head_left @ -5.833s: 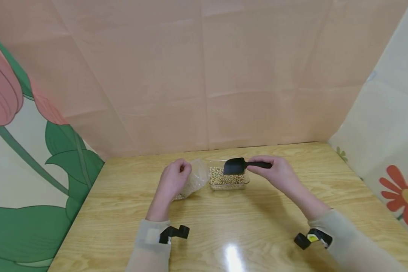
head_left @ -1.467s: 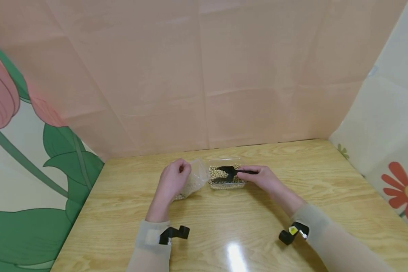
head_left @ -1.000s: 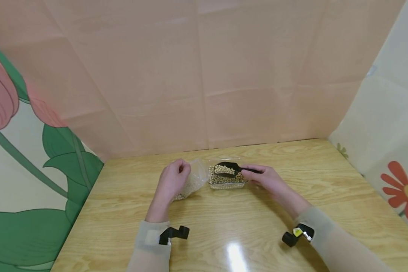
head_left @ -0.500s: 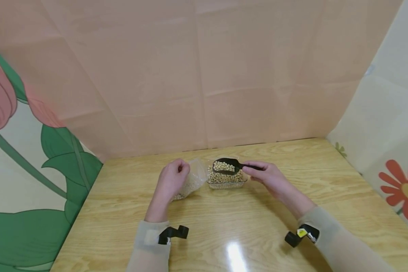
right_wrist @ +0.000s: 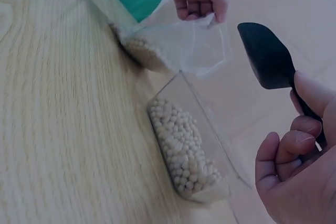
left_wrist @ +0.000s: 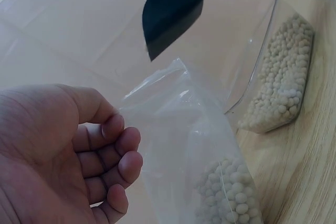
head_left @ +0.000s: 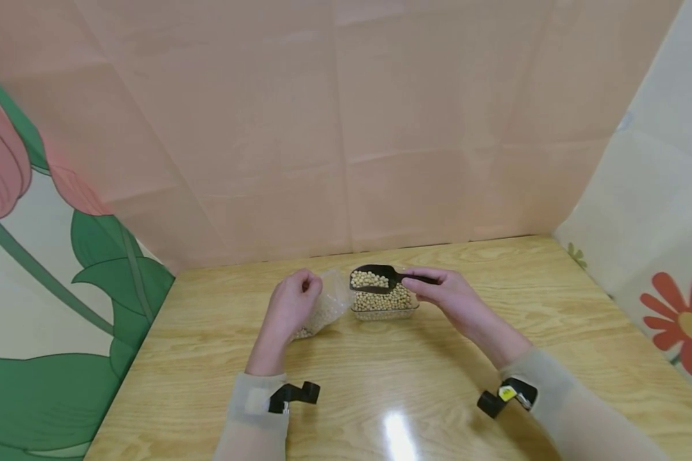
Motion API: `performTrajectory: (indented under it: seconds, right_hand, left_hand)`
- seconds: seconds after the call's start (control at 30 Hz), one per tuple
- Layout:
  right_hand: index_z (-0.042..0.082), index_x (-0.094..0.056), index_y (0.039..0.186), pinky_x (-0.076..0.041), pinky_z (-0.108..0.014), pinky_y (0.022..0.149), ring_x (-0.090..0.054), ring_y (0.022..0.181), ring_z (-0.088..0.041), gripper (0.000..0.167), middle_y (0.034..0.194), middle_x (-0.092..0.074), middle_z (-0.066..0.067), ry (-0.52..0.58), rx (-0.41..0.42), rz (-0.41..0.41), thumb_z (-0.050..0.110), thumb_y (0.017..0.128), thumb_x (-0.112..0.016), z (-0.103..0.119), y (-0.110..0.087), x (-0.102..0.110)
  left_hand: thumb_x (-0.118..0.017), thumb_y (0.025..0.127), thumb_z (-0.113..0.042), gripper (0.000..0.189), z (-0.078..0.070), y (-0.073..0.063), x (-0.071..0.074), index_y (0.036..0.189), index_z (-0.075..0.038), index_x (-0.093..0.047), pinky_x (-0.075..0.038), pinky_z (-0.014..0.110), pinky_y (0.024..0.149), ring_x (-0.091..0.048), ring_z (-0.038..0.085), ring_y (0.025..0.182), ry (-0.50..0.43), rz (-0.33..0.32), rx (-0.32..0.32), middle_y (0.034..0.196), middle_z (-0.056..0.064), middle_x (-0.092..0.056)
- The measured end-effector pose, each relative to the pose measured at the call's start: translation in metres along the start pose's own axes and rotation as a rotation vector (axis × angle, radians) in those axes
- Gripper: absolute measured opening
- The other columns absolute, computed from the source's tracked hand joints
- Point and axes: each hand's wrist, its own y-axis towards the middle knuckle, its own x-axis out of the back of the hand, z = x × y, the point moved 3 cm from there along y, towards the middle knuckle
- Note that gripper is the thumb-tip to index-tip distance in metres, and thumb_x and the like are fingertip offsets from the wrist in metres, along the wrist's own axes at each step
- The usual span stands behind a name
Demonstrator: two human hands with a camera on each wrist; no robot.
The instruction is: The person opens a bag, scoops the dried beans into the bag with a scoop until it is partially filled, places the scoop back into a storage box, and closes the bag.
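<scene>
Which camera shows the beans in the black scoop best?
The head view, because it looks down into the scoop, so you can see the beans inside. The left wrist and right wrist views show only the scoop's dark outside, with none of those beans.

Location type: indoor tabletop station, screened at the rear and both sides; whether it stands in a home, laboratory or office cannot be determined. Work surface: light-brown wood-grain tabletop, showing a bright white light reflection. Rear: creased salmon-pink sheet along the far edge. Left: white panel with pink tulip and green leaf artwork. Right: white panel with red-petalled flower artwork. Recording equipment: black wrist-worn camera units at both pale beige sleeves.
</scene>
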Motion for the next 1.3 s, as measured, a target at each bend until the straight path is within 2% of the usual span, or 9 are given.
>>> performTrajectory:
  seconds: [0.1, 0.23, 0.4, 0.5, 0.63, 0.8, 0.93, 1.07, 1.3]
  right_hand:
    - [0.006, -0.072, 0.143, -0.042, -0.051, 0.120, -0.062, 0.131, -0.029, 0.054, 0.162, -0.056, -0.012, -0.023, 0.022, 0.005, 0.035, 0.100, -0.085, 0.003, 0.002, -0.006]
    - [0.010, -0.076, 0.139, -0.046, -0.052, 0.117, -0.062, 0.135, -0.027, 0.051, 0.155, -0.063, -0.010, -0.058, 0.044, 0.006, 0.037, 0.098, -0.087, 0.005, 0.006, -0.015]
    - [0.015, -0.078, 0.137, -0.041, -0.056, 0.120, -0.057, 0.143, -0.031, 0.050, 0.152, -0.067, -0.005, -0.071, 0.032, -0.009, 0.040, 0.095, -0.089, 0.005, 0.010, -0.025]
    - [0.016, -0.079, 0.136, -0.040, -0.058, 0.121, -0.057, 0.142, -0.032, 0.050, 0.151, -0.067, -0.005, -0.071, 0.025, -0.019, 0.041, 0.094, -0.089, 0.006, 0.011, -0.031]
    - [0.017, -0.080, 0.134, -0.040, -0.059, 0.120, -0.058, 0.141, -0.033, 0.048, 0.150, -0.068, -0.005, -0.098, 0.027, -0.026, 0.042, 0.094, -0.089, 0.009, 0.012, -0.038]
    - [0.021, -0.082, 0.131, -0.042, -0.057, 0.120, -0.058, 0.142, -0.032, 0.044, 0.147, -0.070, -0.003, -0.188, 0.046, -0.038, 0.044, 0.095, -0.088, 0.013, 0.015, -0.047]
    - [0.021, -0.084, 0.127, -0.050, -0.051, 0.112, -0.065, 0.133, -0.029, 0.039, 0.140, -0.074, -0.003, -0.285, 0.103, -0.059, 0.044, 0.096, -0.087, 0.019, 0.017, -0.053]
    - [0.021, -0.085, 0.123, -0.057, -0.044, 0.097, -0.072, 0.118, -0.025, 0.033, 0.133, -0.077, -0.002, -0.348, 0.153, -0.083, 0.041, 0.097, -0.087, 0.025, 0.018, -0.058]
    - [0.020, -0.085, 0.121, -0.058, -0.036, 0.082, -0.072, 0.101, -0.020, 0.029, 0.127, -0.079, -0.003, -0.421, 0.193, -0.102, 0.037, 0.098, -0.086, 0.036, 0.017, -0.067]
  left_hand:
    - [-0.057, 0.108, -0.021, 0.020, 0.000, 0.000, 0.000, 0.095, -0.013, -0.069, -0.047, 0.039, 0.072, -0.056, 0.022, 0.077, 0.008, -0.008, -0.003, 0.084, 0.003, -0.062]
    - [-0.057, 0.109, -0.021, 0.020, 0.001, 0.000, -0.001, 0.095, -0.012, -0.070, -0.047, 0.040, 0.073, -0.057, 0.022, 0.078, 0.008, -0.011, -0.005, 0.085, 0.003, -0.063]
    - [-0.058, 0.109, -0.021, 0.020, 0.000, 0.000, -0.001, 0.096, -0.013, -0.070, -0.048, 0.040, 0.074, -0.057, 0.022, 0.079, 0.007, -0.013, -0.002, 0.085, 0.003, -0.063]
    - [-0.058, 0.108, -0.021, 0.020, 0.000, 0.000, -0.001, 0.094, -0.013, -0.069, -0.047, 0.040, 0.075, -0.057, 0.022, 0.078, 0.011, -0.017, -0.005, 0.084, 0.003, -0.063]
    - [-0.059, 0.108, -0.021, 0.020, 0.000, 0.000, 0.000, 0.093, -0.013, -0.069, -0.047, 0.040, 0.074, -0.057, 0.022, 0.077, 0.008, -0.017, -0.011, 0.083, 0.003, -0.062]
    - [-0.058, 0.109, -0.021, 0.021, 0.000, 0.000, 0.000, 0.094, -0.013, -0.068, -0.047, 0.040, 0.073, -0.056, 0.022, 0.076, 0.007, -0.011, -0.014, 0.082, 0.003, -0.061]
    - [-0.057, 0.110, -0.022, 0.022, 0.000, 0.000, 0.000, 0.092, -0.013, -0.067, -0.046, 0.040, 0.071, -0.054, 0.022, 0.073, 0.007, -0.003, -0.015, 0.080, 0.003, -0.059]
    - [-0.057, 0.110, -0.022, 0.023, -0.001, 0.000, 0.001, 0.091, -0.013, -0.065, -0.045, 0.039, 0.070, -0.053, 0.021, 0.071, 0.005, -0.001, -0.013, 0.078, 0.003, -0.057]
    - [-0.056, 0.111, -0.021, 0.024, -0.002, -0.002, 0.001, 0.090, -0.013, -0.064, -0.044, 0.038, 0.068, -0.051, 0.021, 0.067, -0.011, 0.005, -0.010, 0.076, 0.003, -0.056]
